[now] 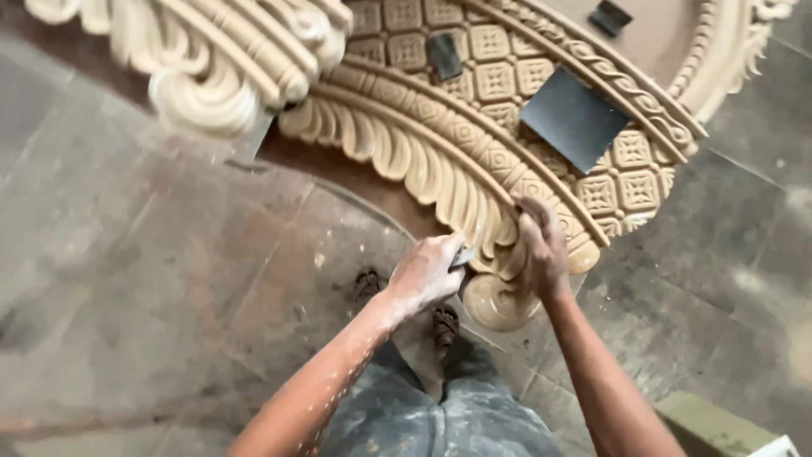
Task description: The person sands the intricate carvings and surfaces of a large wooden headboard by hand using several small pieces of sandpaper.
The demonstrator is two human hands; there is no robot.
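Two hands at frame centre; left hand (425,272) pinches small sanding scrap (463,256) against carved wooden panel (440,161); right hand (541,245) curls closed on its scroll edge, apparently bracing.

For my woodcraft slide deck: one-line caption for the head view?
Dusty left hand presses a small sanding piece against a carved wooden panel; right hand steadies its scrolled edge.

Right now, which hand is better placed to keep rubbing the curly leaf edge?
Probably the left hand: it pinches a small sanding scrap against the carved panel. The right hand only rests on it.
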